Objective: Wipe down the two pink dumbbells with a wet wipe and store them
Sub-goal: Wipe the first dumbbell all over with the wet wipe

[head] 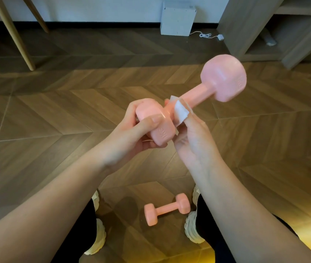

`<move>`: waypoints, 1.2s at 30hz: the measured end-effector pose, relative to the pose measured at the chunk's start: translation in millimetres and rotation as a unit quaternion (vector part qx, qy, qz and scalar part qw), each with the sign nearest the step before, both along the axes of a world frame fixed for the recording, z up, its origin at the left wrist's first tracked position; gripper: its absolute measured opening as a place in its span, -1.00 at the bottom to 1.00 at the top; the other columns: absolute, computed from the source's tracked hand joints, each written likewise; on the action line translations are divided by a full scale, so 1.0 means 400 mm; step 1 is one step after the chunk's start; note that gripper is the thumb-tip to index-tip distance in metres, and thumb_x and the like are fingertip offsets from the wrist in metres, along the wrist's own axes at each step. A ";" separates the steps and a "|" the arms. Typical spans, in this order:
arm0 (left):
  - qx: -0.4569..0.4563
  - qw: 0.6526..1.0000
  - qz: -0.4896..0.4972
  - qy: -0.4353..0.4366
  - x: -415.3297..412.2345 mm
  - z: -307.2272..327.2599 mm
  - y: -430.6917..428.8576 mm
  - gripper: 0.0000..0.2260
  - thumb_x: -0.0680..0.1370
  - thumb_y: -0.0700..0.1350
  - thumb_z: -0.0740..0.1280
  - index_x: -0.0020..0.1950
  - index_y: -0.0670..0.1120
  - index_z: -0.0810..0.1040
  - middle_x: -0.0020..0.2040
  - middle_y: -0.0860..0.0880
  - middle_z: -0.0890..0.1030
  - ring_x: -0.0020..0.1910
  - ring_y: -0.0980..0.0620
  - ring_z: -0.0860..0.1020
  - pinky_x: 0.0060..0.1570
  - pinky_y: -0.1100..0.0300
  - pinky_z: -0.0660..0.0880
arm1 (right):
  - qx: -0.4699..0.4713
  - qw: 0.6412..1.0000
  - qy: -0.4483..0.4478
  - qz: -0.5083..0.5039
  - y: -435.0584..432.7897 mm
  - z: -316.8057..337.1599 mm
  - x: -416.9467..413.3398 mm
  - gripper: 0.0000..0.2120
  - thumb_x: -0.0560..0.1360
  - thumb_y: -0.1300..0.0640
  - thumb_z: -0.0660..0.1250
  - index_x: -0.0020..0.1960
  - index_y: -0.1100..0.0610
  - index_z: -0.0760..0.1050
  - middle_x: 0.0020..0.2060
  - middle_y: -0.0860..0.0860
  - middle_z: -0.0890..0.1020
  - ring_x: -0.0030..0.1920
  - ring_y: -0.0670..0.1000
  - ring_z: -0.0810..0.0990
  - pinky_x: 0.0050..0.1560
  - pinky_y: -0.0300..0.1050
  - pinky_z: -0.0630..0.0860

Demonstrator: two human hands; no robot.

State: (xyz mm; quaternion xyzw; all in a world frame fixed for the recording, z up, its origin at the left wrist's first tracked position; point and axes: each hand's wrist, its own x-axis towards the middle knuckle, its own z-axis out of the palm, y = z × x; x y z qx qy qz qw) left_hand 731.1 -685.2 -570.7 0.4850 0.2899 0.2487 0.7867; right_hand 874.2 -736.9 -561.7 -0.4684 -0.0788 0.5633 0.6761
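We hold one pink dumbbell (196,96) in mid-air, tilted up to the right. Our left hand (132,135) grips its near head, fingers curled round it. Our right hand (192,137) pinches a white wet wipe (181,112) around its handle. Below it, the second dumbbell (167,208) lies on the wooden floor (65,114) between our shoes (192,229).

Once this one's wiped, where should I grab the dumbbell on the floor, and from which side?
Grip the floor dumbbell by its narrow handle, midway between the heads, coming straight down from above. It lies flat between the shoes, and the wider heads likely hold the handle off the floor, leaving room for fingers.
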 end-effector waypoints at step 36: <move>0.348 0.934 0.034 0.070 0.011 -0.022 -0.023 -0.39 0.46 0.00 0.47 0.39 0.20 0.20 0.21 0.28 0.34 0.19 0.21 0.42 0.01 0.27 0.55 | 0.006 0.999 0.027 -0.024 -0.015 0.032 0.116 -0.49 0.43 0.00 0.43 0.36 0.08 0.51 0.17 0.04 0.67 0.16 0.01 0.64 0.11 0.01 0.56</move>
